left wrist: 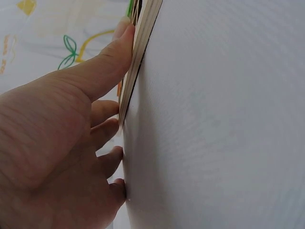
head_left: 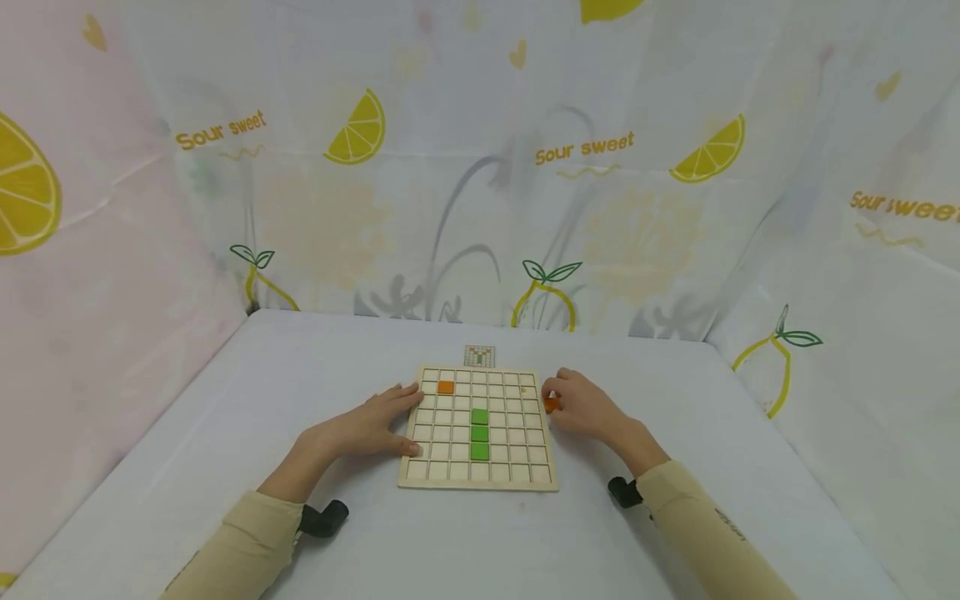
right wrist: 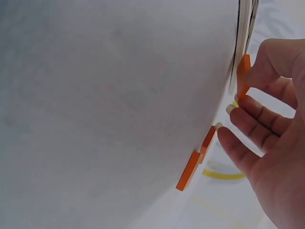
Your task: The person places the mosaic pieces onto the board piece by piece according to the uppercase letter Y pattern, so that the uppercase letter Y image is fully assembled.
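Note:
A light wooden grid board (head_left: 440, 482) lies flat, with three green tiles (head_left: 480, 434) in one column and a single orange tile (head_left: 446, 387) in a cell at upper left. Along the board's left edge rests my left hand (head_left: 372, 423), thumb and fingers spread on the frame. My right hand (head_left: 588, 406), beside the right edge, pinches another orange tile (right wrist: 243, 76) between thumb and fingers. In the right wrist view, two more orange tiles (right wrist: 188, 171) lie on the table near that hand's fingertips.
A small printed card with a coloured grid pattern (head_left: 480, 356) lies just beyond the board's far edge. White cloth covers the table (head_left: 465, 550). Lemon-printed fabric walls (head_left: 450, 208) stand at the back and both sides.

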`<state>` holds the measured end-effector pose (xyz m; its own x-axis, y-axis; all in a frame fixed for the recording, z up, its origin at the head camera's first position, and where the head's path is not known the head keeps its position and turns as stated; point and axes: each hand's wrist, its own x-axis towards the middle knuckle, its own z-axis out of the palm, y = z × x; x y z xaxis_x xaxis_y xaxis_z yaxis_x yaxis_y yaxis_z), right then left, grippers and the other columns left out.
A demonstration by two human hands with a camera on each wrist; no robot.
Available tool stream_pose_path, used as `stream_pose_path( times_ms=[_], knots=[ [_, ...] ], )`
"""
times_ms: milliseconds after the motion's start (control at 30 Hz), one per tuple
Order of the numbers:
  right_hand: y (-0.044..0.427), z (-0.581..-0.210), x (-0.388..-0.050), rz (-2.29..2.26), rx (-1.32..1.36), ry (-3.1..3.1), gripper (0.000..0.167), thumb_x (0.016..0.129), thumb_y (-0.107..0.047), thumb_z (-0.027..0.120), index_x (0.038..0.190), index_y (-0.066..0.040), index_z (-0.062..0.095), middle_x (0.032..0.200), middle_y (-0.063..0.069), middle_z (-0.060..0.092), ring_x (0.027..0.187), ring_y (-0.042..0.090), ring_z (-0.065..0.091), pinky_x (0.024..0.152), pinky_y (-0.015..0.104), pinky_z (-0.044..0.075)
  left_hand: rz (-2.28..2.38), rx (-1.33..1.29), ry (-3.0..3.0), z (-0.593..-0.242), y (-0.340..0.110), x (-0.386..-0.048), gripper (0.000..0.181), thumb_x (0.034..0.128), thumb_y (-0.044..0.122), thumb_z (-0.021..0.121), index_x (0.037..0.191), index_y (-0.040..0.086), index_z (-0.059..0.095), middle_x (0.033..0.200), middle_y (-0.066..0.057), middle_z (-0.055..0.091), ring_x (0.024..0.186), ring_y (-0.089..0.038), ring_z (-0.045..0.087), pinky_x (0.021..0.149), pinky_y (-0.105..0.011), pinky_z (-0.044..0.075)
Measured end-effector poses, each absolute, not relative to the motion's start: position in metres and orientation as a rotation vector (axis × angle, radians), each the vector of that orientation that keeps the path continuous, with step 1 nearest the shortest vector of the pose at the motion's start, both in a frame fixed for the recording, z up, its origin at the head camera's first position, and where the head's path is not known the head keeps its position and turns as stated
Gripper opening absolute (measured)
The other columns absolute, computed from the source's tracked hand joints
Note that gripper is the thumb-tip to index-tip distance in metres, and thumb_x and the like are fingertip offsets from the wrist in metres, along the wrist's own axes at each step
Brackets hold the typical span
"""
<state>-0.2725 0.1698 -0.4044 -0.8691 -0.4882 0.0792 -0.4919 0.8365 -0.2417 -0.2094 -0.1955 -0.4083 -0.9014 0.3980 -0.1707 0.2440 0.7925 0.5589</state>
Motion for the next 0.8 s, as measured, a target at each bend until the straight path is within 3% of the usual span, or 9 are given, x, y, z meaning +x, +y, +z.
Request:
stream_pose_path(
  times_ms=[567,800],
  knots=[
    [0.1685,-0.4029,-0.2758,0.506,0.798,-2.966,0.027,0.077,0.0,0.061,0.098,-0.014,0.069,0.091,0.001,0.056,0.082,0.017,0.051,0.073,0.031,0.046,0.784,0.49,2.702,-0.4077,-0.1947,-0.2085,0.097,0.0815,0.05,0.077,0.157,0.011,0.03,0.167,-0.012,0.02,0.154,-0.043,0.01,0.121,-0.066,0.015],
    [0.1624,-0.402,-0.277,0.525,0.818,-2.967,0.028,0.077,0.0,0.06,0.099,-0.014,0.069,0.091,0.002,0.056,0.081,0.017,0.05,0.072,0.031,0.044,0.777,0.529,2.711,-0.4091,-0.1956,-0.2094,0.098,0.0818,0.052,0.076,0.157,0.01,0.029,0.167,-0.012,0.02,0.154,-0.042,0.009,0.123,-0.063,0.01]
  ],
)
